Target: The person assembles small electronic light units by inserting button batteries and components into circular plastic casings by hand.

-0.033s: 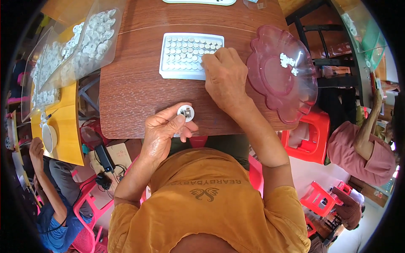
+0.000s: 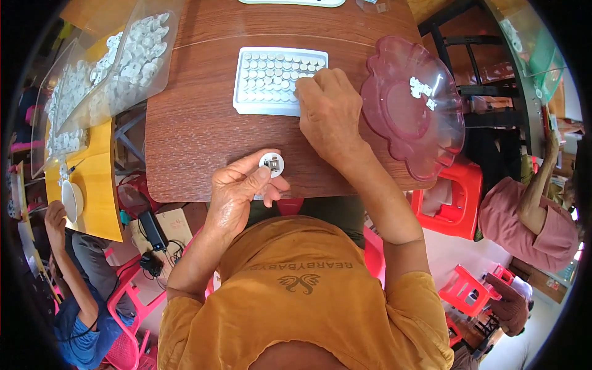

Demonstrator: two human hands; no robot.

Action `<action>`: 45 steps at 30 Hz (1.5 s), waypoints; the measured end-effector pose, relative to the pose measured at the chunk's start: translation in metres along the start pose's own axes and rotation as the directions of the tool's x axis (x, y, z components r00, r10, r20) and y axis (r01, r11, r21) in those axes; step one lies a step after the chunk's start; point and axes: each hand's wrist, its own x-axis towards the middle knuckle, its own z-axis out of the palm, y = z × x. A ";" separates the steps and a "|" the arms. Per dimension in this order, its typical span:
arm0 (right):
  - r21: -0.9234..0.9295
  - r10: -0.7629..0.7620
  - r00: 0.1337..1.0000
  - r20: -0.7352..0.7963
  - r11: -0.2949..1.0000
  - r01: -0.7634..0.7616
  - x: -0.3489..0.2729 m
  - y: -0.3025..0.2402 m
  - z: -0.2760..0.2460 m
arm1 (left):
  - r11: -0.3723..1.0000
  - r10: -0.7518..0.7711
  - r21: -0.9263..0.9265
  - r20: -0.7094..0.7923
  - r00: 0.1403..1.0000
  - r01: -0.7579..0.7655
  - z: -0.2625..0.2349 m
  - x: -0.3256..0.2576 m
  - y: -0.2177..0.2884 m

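Note:
Near the table's front edge, my left hand [image 2: 243, 184] pinches a small round white plastic housing [image 2: 279, 161] with metal contacts in its middle. Farther off stands a shallow white tray [image 2: 268, 109], filled with rows of small silvery discs [image 2: 268, 80] that look like button cells. Over the tray's right side is my right hand [image 2: 333, 111], fingers curled in and closed. Its fingertips reach the discs at the right, and the back of the hand hides whatever they grip.
A pink scalloped plastic dish [image 2: 388, 145] with a few small white pieces stands right of my forearm. At left, clear bins [image 2: 163, 68] of white round parts rest on a yellow table [image 2: 102, 209]. A red stool [image 2: 456, 209] adjoins the table's right; people sit on both sides.

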 end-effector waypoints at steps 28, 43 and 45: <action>0.294 -0.210 0.959 -0.193 0.920 0.260 -0.074 -0.042 -0.027 | 0.995 0.086 0.055 0.057 0.995 -0.089 0.011 -0.013 -0.001; 0.498 0.059 0.998 -0.005 0.866 -0.049 -0.081 -0.049 -0.032 | 0.980 0.122 0.153 0.046 0.991 -0.127 0.009 -0.017 -0.009; 0.492 0.096 0.995 -0.007 0.867 -0.080 -0.081 -0.050 -0.030 | 0.982 0.094 0.160 0.040 0.995 -0.100 0.010 -0.017 -0.010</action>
